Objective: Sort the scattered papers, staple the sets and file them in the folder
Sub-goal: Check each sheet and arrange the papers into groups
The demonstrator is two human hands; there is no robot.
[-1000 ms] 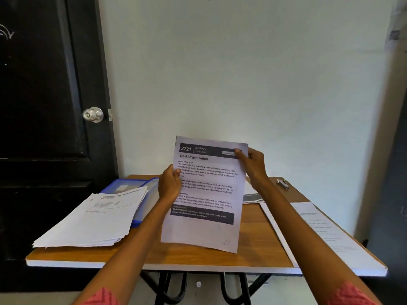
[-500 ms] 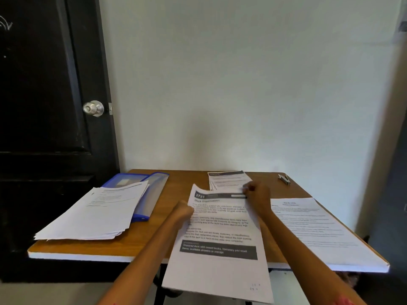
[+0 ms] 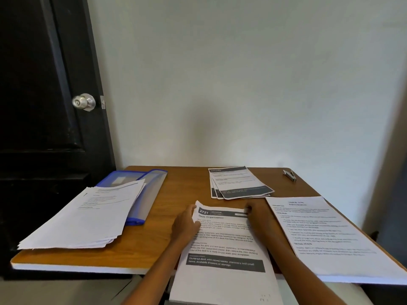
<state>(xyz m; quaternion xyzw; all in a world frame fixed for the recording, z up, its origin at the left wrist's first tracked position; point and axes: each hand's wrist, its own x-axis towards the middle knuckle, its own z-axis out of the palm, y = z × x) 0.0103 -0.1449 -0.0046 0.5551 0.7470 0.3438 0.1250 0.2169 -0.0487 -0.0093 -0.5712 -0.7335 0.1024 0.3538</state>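
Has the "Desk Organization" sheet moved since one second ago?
Yes. The Desk Organization sheet, held upright above the table before, has come down toward the near edge; both hands, left hand and right hand, hold it.

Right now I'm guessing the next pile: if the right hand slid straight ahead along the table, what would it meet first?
Probably the fanned sheets with dark headers, lying just beyond the right hand; depth is uncertain.

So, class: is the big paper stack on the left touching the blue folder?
Touching. The head view shows the paper stack lying over the near part of the blue folder, its right edge resting directly on the folder's clear cover.
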